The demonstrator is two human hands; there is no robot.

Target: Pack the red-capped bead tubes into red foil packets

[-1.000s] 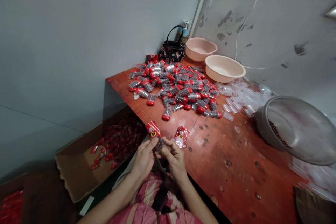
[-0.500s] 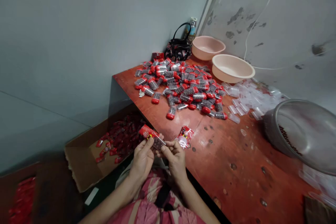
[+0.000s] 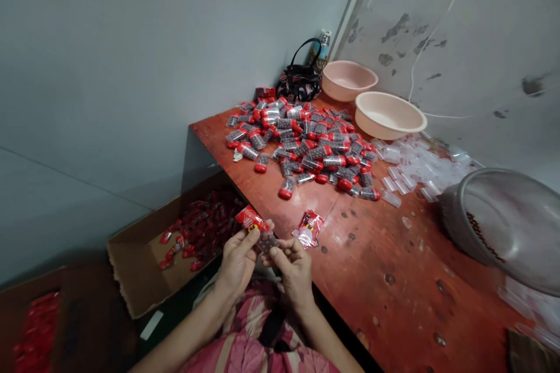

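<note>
Between both hands, above my lap at the table's edge, is a clear tube of dark round candies (image 3: 266,241) with a red printed wrapper (image 3: 252,219) around its upper end. My left hand (image 3: 238,259) pinches the tube and wrapper between thumb and fingers. At the lower right end of the tube, my right hand (image 3: 294,268) has its thumb and fingers closed on it. A flat stack of red printed wrappers (image 3: 308,228) lies on the table just beyond my right hand. Farther back is a heap of red-capped candy tubes (image 3: 306,145).
On the red table (image 3: 367,291) stand a pink basin (image 3: 349,80), a cream basin (image 3: 389,116), a grey basin (image 3: 464,227) and loose clear tubes (image 3: 406,172). A black handbag (image 3: 298,83) and a bottle (image 3: 324,46) are at the back. Below left, a cardboard box (image 3: 135,271) holds red-wrapped packs.
The tube has turned slightly in my fingers, and my right hand has shifted a little down along its end. The view has moved slightly; the table items stay put.
</note>
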